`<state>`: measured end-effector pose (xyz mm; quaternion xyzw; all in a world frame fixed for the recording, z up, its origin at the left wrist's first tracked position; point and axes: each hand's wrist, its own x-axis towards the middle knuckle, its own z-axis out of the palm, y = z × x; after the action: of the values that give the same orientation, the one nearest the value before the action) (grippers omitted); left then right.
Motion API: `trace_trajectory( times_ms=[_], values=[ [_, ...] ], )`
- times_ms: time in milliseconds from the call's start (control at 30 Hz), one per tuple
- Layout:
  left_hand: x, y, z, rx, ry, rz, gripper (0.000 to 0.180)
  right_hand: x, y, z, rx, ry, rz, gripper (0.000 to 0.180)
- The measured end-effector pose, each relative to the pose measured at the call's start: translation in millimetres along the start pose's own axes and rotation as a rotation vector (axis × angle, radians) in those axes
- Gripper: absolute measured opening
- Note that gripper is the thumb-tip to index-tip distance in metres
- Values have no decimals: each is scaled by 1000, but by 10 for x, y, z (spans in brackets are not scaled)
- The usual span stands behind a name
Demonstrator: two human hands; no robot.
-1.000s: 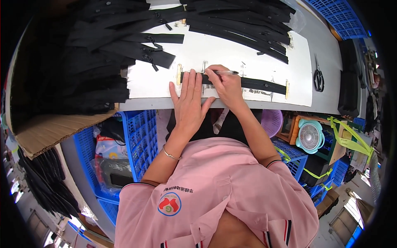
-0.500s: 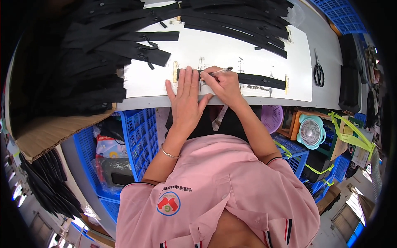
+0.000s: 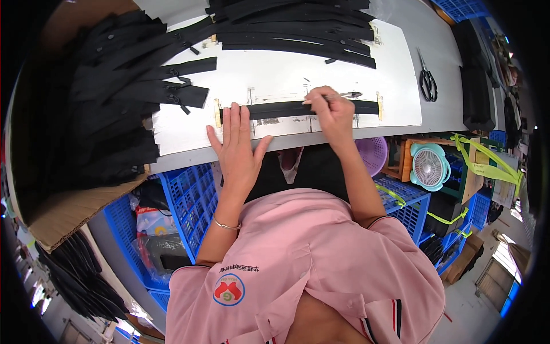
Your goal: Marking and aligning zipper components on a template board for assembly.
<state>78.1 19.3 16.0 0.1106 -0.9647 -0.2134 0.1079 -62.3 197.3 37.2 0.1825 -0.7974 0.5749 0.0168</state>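
Observation:
A narrow black zipper strip (image 3: 278, 110) lies straight along the near side of a white board (image 3: 275, 71). My left hand (image 3: 236, 146) lies flat with its fingers stretched out, the fingertips resting over the strip's left end. In my right hand (image 3: 333, 117) a slim pen (image 3: 349, 95) is pinched between thumb and fingers, its tip down at the strip's upper edge, right of the middle. Tape pieces and dark pen marks show on the board around the strip.
Many black zipper strips (image 3: 298, 34) with pulls are heaped at the far side and left. Black scissors (image 3: 427, 86) lie on the grey table at the right. Blue crates (image 3: 186, 198), a purple basket (image 3: 372, 155) and a small turquoise fan (image 3: 429, 167) stand below the table edge.
My right hand with the pen has moved right along the zipper strip, away from my left hand. The left hand stays pressed at the strip's left end. The whole view has shifted slightly.

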Motion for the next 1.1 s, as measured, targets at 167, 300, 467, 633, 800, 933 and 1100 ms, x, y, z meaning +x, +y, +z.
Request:
trace_trajectory(
  times_ms=[167,300,467,633,800,933,1100],
  values=[
    [0,-2,-30,3,-19,0,80,3,155,-136,-104,-14,-16,16],
    [7,7,-30,0,-26,8,80,21,231,-117,-83,-5,-26,15],
    [10,24,-36,-5,-32,-4,81,47,233,-113,-282,-19,-203,9],
    [113,319,-29,-136,62,26,74,30,251,-121,-325,-20,-229,8],
    [403,586,300,-495,187,134,27,33,253,-68,-286,-7,-248,7],
    [516,620,386,-418,275,153,12,20,250,-87,-210,25,-178,9],
    [508,622,374,-394,266,132,14,-12,319,-162,-109,-80,-177,14]
  ],
)
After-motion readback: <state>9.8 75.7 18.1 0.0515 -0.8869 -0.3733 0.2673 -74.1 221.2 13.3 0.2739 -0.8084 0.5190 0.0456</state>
